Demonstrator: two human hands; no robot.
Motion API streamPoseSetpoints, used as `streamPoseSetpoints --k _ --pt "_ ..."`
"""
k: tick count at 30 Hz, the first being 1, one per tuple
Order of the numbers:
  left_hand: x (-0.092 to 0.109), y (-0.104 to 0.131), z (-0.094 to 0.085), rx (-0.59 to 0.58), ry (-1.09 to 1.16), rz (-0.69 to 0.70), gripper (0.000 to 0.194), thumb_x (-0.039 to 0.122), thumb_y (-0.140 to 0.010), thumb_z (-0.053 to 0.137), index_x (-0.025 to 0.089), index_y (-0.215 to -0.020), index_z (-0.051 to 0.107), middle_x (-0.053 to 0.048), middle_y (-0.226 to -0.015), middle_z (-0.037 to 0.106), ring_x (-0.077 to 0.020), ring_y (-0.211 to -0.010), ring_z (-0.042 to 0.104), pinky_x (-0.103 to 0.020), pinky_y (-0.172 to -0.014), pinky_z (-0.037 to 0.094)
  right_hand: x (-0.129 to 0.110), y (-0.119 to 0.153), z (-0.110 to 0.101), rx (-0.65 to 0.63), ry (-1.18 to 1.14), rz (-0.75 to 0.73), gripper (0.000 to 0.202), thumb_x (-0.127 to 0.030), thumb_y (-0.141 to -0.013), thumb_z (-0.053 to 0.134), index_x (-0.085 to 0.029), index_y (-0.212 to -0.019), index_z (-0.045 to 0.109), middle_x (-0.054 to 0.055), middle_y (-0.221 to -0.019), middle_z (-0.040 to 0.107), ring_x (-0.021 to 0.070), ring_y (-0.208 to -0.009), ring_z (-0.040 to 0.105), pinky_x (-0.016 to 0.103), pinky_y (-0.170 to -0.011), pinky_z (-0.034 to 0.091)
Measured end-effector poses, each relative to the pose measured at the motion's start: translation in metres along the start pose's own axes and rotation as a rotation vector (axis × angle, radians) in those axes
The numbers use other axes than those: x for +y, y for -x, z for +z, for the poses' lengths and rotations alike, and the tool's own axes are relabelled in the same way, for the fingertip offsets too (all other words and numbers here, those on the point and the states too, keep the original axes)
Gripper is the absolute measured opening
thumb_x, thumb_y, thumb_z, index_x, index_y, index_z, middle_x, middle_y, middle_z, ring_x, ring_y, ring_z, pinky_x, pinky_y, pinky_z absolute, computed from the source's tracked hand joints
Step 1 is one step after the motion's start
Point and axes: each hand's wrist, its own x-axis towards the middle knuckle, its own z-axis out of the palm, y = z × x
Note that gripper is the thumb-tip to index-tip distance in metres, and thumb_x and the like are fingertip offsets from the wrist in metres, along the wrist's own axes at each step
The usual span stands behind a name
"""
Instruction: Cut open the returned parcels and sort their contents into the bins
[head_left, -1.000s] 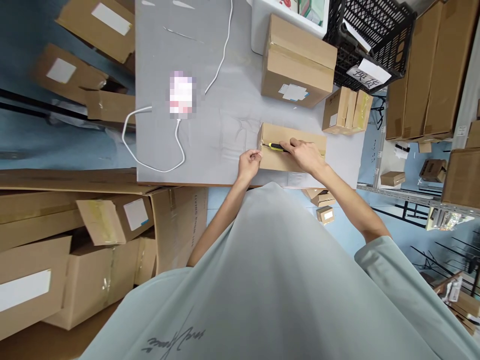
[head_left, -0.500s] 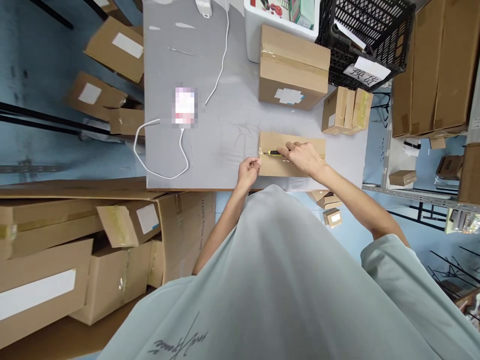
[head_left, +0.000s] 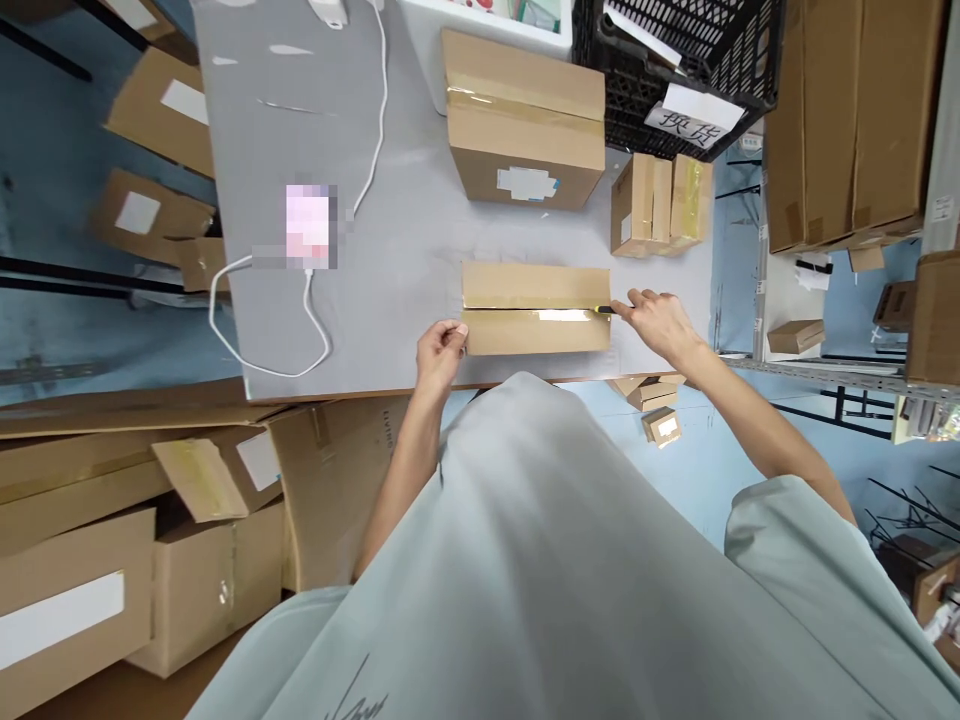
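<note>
A long, narrow cardboard box [head_left: 525,335] lies near the table's front edge, with a taped seam running along its top. My right hand [head_left: 660,322] is closed on a black and yellow cutter [head_left: 604,310], whose tip is at the right end of the seam. At the box's left end, my left hand [head_left: 442,352] touches the front corner with thumb and fingers pressed together.
Behind the box on the grey table [head_left: 397,260] stand a larger taped carton [head_left: 525,140], small boxes [head_left: 652,205], a black crate [head_left: 637,120] and a white bin [head_left: 495,25]. A white cable [head_left: 322,330] lies left. Cartons [head_left: 225,570] fill the lower left.
My right hand has moved the cutter rightward along the seam, from the box's left part to its right end. My left hand stays at the left corner. The view has shifted.
</note>
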Motion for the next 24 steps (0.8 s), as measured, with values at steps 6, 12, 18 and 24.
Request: streamPoseSetpoints --k 6,12,18,24 --pt "0.009 0.008 -0.016 0.039 -0.044 0.106 0.036 0.05 -0.085 0.093 0.024 -0.093 0.07 0.005 -0.068 0.059 -0.0111 -0.057 0.051 -0.021 -0.053 0.043 0.073 0.042 0.057 0.082 -0.165 0.27 0.037 -0.027 -0.12 0.051 -0.019 -0.143 0.079 0.024 -0.127 0.081 0.036 -0.108 0.077 0.041 -0.086 0.049" --pt "0.02 0.014 -0.019 0.003 -0.011 0.083 0.055 0.065 -0.085 0.098 0.024 -0.099 0.063 0.003 -0.079 0.068 -0.014 -0.062 0.072 -0.028 -0.068 0.065 0.085 0.013 0.134 0.348 -0.666 0.416 0.051 -0.056 -0.115 0.061 -0.021 -0.151 0.072 0.019 -0.124 0.088 0.0401 -0.108 0.081 0.04 -0.087 0.056" --pt "0.046 -0.005 0.01 0.158 -0.044 0.219 0.065 0.074 -0.087 0.098 0.026 -0.109 0.059 0.006 -0.08 0.063 -0.014 -0.067 0.071 -0.026 -0.066 0.06 0.047 -0.071 0.216 0.296 -1.039 0.614 0.045 -0.051 -0.108 0.059 -0.015 -0.132 0.074 0.02 -0.113 0.088 0.0343 -0.099 0.08 0.039 -0.089 0.059" --pt "0.062 -0.033 0.03 0.335 -0.081 0.239 0.06 0.062 -0.085 0.101 0.024 -0.111 0.063 0.004 -0.089 0.056 -0.0123 -0.075 0.063 -0.026 -0.073 0.055 0.018 -0.095 0.256 0.27 -1.083 0.752 0.033 -0.042 -0.1 0.059 -0.017 -0.115 0.074 0.02 -0.114 0.084 0.0324 -0.106 0.075 0.042 -0.1 0.061"
